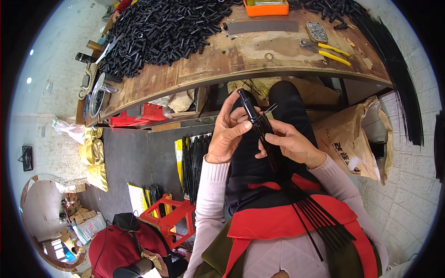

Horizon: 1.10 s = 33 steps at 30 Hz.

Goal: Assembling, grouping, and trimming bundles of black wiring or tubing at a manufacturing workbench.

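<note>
Over my lap, my left hand [228,134] is closed around a glossy black tube [249,105], its narrower tip pointing up and away from me. The fingers of my right hand [291,142] grip a bundle of thin black rods [273,153] just below the tube. At their upper ends the rods meet the tube's lower end; whether they sit inside it is hidden by my fingers. Some thin bright rod ends stick out between my hands. The lower ends of several black rods [320,215] fan out across my red apron [273,220].
On the wooden table [185,72] ahead lie a heap of short black tubes [167,34], yellow-handled pliers [330,52], a small tin [317,32], a grey strip [263,27] and an orange tray [266,9]. Long black rods [398,69] hang off its right end. A red stool [171,220] stands left.
</note>
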{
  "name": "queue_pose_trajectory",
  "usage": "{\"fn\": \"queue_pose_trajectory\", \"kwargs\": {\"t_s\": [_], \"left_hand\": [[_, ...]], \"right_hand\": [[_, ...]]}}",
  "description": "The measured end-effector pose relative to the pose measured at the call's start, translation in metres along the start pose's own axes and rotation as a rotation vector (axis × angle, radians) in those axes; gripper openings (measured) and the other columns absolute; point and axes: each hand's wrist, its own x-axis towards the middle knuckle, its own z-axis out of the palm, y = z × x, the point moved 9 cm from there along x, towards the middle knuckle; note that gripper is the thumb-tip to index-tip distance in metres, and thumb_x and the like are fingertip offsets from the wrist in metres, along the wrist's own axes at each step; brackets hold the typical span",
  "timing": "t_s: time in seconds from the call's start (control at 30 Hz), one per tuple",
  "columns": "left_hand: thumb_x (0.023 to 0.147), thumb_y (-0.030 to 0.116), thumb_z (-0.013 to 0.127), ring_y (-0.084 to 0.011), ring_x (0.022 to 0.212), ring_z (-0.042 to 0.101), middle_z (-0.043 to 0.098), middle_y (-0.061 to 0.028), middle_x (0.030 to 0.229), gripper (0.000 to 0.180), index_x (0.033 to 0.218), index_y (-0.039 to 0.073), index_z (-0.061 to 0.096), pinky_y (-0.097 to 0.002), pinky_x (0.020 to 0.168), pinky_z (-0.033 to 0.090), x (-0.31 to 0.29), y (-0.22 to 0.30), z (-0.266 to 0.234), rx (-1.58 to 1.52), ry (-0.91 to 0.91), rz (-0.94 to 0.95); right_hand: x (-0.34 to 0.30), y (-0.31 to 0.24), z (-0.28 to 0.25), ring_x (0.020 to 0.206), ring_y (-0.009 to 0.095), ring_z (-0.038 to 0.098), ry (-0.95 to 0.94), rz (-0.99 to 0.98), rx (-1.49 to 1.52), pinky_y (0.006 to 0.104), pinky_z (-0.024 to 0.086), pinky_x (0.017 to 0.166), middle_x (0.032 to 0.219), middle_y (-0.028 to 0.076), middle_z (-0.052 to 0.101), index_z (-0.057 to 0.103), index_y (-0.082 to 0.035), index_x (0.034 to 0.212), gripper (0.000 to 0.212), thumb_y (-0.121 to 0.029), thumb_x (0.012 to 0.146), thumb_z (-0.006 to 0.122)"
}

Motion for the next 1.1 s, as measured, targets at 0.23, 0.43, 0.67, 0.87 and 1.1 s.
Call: {"fn": "queue_pose_trajectory", "kwargs": {"t_s": [0.23,0.43,0.67,0.87,1.1], "left_hand": [[0.085,-0.002,0.071,-0.0158,0.097,0.066,0.069,-0.0114,0.109,0.032,0.115,-0.003,0.061,-0.0287,0.089,0.052,-0.015,0.01,0.005,0.303,0.158,-0.036],[0.086,-0.006,0.066,-0.012,0.097,0.062,0.063,-0.0045,0.11,0.026,0.111,-0.001,0.06,-0.0253,0.087,0.048,-0.017,0.037,0.016,0.363,0.111,0.146],[0.089,0.002,0.066,-0.0122,0.094,0.063,0.065,-0.0045,0.106,0.033,0.12,0.002,0.056,-0.024,0.08,0.052,-0.014,0.029,0.015,0.277,0.142,-0.022],[0.093,0.006,0.062,-0.0139,0.094,0.063,0.063,-0.0061,0.108,0.032,0.124,0.002,0.054,-0.0255,0.079,0.053,-0.003,0.023,0.015,0.234,0.193,-0.089],[0.095,0.011,0.061,-0.0143,0.091,0.063,0.062,-0.005,0.106,0.033,0.126,0.002,0.052,-0.0288,0.074,0.056,0.007,0.022,0.016,0.213,0.114,-0.1]], "right_hand": [[-0.003,-0.012,0.007,0.086,0.016,0.061,0.107,-0.118,-0.111,0.0403,0.057,0.084,0.094,0.008,0.06,0.05,0.0,0.129,0.033,-0.015,0.099,0.054],[0.0,-0.026,0.026,0.091,0.013,0.059,0.075,-0.313,-0.193,0.0325,0.053,0.085,0.102,0.007,0.059,0.051,0.002,0.125,0.03,-0.013,0.099,0.054],[0.006,-0.031,0.011,0.098,0.011,0.057,0.107,-0.376,-0.238,0.0262,0.047,0.087,0.109,0.007,0.06,0.048,-0.003,0.124,0.029,-0.007,0.097,0.058],[0.016,-0.034,0.004,0.092,0.01,0.06,0.102,-0.349,-0.176,0.0258,0.047,0.085,0.102,0.005,0.062,0.051,0.0,0.116,0.021,-0.004,0.096,0.058],[0.027,-0.034,-0.007,0.086,0.006,0.058,0.055,-0.328,-0.079,0.0216,0.046,0.078,0.094,0.001,0.063,0.057,-0.001,0.104,0.01,-0.005,0.095,0.06]]}}
